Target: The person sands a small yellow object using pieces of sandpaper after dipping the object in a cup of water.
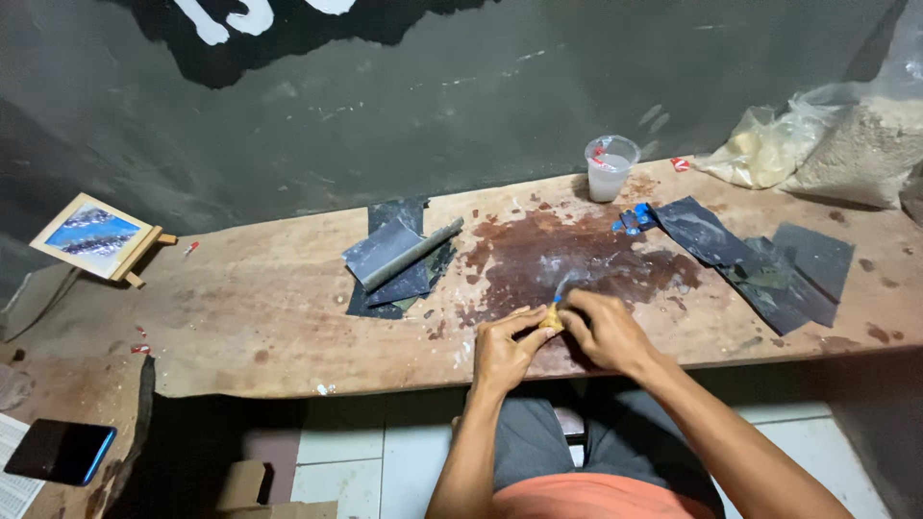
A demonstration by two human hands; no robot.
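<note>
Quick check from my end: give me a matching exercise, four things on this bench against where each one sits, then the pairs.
Things:
1. plastic cup
2. small framed picture
3. phone
4. small tan piece

Places:
A. pinched between left hand and right hand
B. far left, leaning by the wall
C. back edge, beside the plastic bags
D. bottom left corner

Pairs: 1-C, 2-B, 3-D, 4-A

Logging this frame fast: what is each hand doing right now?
Left hand: closed, fingers pinching the small tan piece over the wooden bench.
Right hand: closed on the same tan piece from the other side.
</note>
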